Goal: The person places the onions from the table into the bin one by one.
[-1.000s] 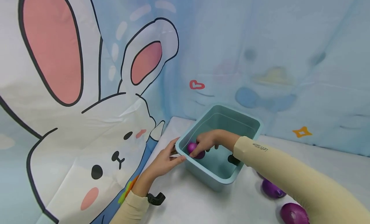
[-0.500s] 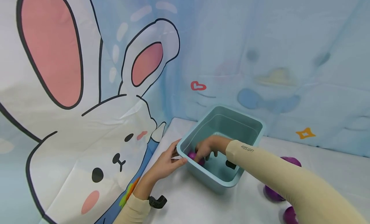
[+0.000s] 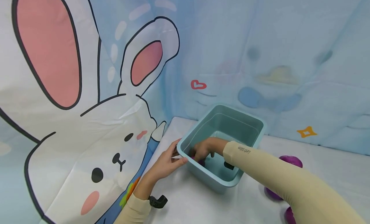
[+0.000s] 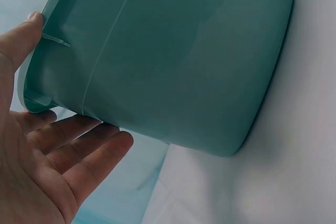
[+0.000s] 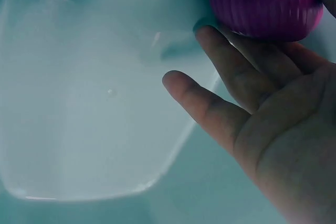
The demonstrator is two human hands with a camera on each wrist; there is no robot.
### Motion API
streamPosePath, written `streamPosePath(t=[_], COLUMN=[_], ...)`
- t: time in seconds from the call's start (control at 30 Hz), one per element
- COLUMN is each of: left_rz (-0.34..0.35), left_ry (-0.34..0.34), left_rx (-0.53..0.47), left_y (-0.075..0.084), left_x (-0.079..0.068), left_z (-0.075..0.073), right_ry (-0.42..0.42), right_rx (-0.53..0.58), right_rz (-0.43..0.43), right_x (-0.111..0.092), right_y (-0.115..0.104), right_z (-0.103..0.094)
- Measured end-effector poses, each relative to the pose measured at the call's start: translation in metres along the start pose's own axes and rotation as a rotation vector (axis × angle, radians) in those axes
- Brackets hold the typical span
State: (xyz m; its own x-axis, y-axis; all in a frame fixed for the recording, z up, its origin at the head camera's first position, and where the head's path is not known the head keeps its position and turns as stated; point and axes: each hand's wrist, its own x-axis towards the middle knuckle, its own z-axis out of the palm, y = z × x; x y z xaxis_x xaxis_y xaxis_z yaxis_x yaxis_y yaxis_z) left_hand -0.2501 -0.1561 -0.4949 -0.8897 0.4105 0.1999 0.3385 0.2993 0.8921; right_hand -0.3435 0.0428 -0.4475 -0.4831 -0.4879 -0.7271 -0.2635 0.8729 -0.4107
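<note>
Now reaching deeper into the teal plastic bin (image 3: pixel 208 176) with the right hand (image 3: pixel 203 149), pinching a red onion (image 5: pixel 265 6) inside its near-left corner, seemingly settling it there; clasping the bin's outside with the left hand (image 3: pixel 164 164).

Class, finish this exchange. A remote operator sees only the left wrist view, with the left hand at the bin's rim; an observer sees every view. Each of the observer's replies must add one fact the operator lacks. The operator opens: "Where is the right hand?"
Observer: In the head view, the right hand is down inside the bin.
Operator: I only see the bin's outer wall. What is that hand at?
Observer: The right wrist view shows a purple onion between its thumb and fingers.
Operator: Any onions outside the bin?
Observer: Yes, the head view shows three more onions, partly hidden by the right sleeve.
</note>
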Motion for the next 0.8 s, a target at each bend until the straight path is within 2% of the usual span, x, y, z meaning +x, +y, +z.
streamPosePath(t=[0.27,0.5,0.63,0.8], left_rz=[0.02,0.02,0.022,0.038], left_ry=[-0.027,-0.035,-0.037,-0.039], left_rx=[-0.005,-0.012,-0.006,0.005], left_y=[0.0,0.0,0.0,-0.001], left_x=[-0.001,-0.001,-0.002,-0.001], left_z=[0.005,0.006,0.003,0.0], right_ry=[0.018,0.043,0.074,0.113], right_rx=[-0.017,-0.053,-0.103,-0.177], right_rz=[-0.007,-0.028,-0.069,-0.127], right_x=[-0.003,-0.013,-0.028,-0.057], right_y=[0.003,0.002,-0.008,-0.017], right_z=[0.006,0.003,-0.006,-0.026])
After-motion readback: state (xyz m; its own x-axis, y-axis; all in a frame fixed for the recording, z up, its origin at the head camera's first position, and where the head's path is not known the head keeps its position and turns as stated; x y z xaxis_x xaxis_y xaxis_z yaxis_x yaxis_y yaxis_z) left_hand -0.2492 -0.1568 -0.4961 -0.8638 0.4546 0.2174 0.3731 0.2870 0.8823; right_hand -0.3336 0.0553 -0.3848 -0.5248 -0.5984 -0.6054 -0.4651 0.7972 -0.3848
